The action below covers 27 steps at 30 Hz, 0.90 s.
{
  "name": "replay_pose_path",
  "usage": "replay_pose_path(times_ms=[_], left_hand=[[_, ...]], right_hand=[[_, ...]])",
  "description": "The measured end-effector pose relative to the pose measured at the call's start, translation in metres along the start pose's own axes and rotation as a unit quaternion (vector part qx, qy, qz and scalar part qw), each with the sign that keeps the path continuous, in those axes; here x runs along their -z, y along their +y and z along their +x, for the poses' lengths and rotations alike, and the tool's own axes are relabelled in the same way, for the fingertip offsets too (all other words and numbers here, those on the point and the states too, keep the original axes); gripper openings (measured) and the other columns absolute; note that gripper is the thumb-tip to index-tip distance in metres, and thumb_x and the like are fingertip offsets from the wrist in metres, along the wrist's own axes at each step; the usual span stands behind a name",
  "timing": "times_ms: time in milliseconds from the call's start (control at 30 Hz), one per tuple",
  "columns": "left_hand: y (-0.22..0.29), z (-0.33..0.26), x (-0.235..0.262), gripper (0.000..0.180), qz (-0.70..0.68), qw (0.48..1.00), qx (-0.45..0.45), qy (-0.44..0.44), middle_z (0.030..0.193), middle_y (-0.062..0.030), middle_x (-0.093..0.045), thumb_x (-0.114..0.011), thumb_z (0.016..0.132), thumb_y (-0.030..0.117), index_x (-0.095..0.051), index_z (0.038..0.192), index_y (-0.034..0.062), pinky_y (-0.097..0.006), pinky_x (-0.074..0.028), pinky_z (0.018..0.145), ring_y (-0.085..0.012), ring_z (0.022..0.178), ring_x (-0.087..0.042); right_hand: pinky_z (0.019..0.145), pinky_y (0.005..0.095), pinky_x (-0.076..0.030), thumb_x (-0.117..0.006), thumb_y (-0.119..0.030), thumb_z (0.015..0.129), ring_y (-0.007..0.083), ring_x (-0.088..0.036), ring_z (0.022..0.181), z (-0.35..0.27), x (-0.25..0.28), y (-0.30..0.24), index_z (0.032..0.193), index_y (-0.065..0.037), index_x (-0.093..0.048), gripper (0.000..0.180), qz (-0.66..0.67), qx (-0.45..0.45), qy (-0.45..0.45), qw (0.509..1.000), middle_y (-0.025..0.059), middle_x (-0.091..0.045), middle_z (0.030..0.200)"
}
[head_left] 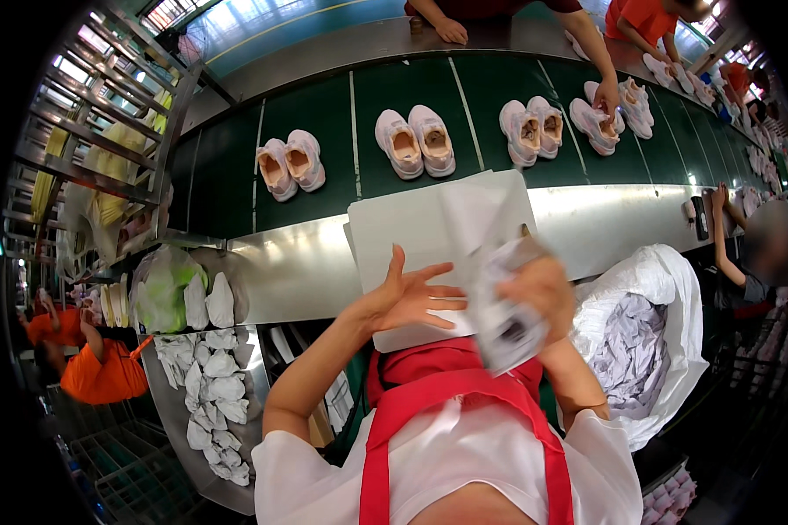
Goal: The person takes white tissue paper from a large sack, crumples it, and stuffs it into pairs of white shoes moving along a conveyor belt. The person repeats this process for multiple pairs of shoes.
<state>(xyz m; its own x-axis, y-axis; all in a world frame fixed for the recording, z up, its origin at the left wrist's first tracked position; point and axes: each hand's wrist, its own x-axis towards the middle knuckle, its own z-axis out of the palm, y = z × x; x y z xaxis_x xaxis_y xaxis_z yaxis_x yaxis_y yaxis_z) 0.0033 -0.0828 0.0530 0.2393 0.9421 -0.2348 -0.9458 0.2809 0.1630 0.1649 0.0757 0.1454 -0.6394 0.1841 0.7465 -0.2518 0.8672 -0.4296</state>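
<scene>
Clock: I set its centre on the pale flat stack (394, 227), 12 pointing away from the body.
Crumpled white paper: at 4–5 o'clock, in front of the red apron (464, 385), in the right hand (541, 293); outline blurred, sheet count unclear to me.
Paper handling: I judge it very light, soft, quick to crease, easy to tear if yanked, not very slippery. Best hold, I'd say: a gathered bunch at the middle, not a single loose corner.
Right hand: 4 o'clock, fingers curled round the paper; too smeared for me to place each fingertip. Elbow bent, forearm rising from 5.
Left hand: 7 o'clock, gripping nothing, fingers spread toward 3, thumb toward 12, palm seemingly turned up. Over the stack; contact I cannot tell.
White sack: 4 o'clock, mouth open, rumpled paper (626, 350) inside.
Metal tray: 8 o'clock, white paper wads (223, 385) in it.
Green belt (328, 105): beyond, toward 12; pale shoes (416, 144) in pairs.
Co-worker's hand (606, 94): 1–2 o'clock, at another shoe.
</scene>
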Motion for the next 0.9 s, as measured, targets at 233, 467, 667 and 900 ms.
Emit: replay_pose_path(times_ms=[233,467,667,900], left_hand=[[0.005,0.028,-0.029,0.053,0.137,0.976,-0.136,0.096,0.113,-0.0246,-0.058,-0.048,0.092,0.050,-0.045,0.126,0.0084,-0.033,-0.052,0.079,-0.0244,0.092,-0.062],[-0.007,0.026,-0.032,0.054,0.312,0.874,-0.250,0.277,0.096,-0.0028,-0.060,-0.048,0.094,0.050,-0.051,0.117,0.0010,-0.024,-0.047,0.072,-0.0105,0.080,-0.055],[0.013,0.002,-0.045,0.057,0.546,0.762,-0.288,0.195,0.110,-0.0139,-0.059,-0.059,0.089,0.041,-0.042,0.127,0.0011,-0.031,-0.046,0.086,-0.0210,0.098,-0.059],[0.023,0.010,-0.036,0.037,0.502,0.694,-0.406,0.319,0.084,-0.0041,-0.062,-0.069,0.084,0.023,-0.051,0.109,0.0016,-0.024,-0.047,0.070,-0.0107,0.077,-0.057]], right_hand=[[0.063,0.0305,-0.046,-0.071,-0.012,0.065,0.0200,-0.057,0.069,-0.003,-0.050,-0.014,0.098,-0.011,-0.066,0.034,0.182,0.002,-0.189,0.965,0.0018,-0.059,0.080],[0.075,0.0294,-0.047,-0.079,-0.006,0.064,0.0207,-0.059,0.086,0.004,-0.048,-0.018,0.101,-0.005,-0.060,0.042,0.255,-0.412,0.005,0.875,0.0106,-0.059,0.095],[0.074,0.0311,-0.048,-0.074,-0.006,0.071,0.0219,-0.061,0.086,0.005,-0.052,0.018,0.114,-0.002,-0.051,0.049,0.177,-0.366,-0.221,0.886,0.0136,-0.060,0.098],[0.087,0.0401,-0.044,-0.077,-0.024,0.070,0.0364,-0.050,0.107,0.007,-0.082,-0.007,0.131,0.000,-0.037,0.077,-0.055,-0.244,-0.172,0.953,0.0168,-0.054,0.112]])
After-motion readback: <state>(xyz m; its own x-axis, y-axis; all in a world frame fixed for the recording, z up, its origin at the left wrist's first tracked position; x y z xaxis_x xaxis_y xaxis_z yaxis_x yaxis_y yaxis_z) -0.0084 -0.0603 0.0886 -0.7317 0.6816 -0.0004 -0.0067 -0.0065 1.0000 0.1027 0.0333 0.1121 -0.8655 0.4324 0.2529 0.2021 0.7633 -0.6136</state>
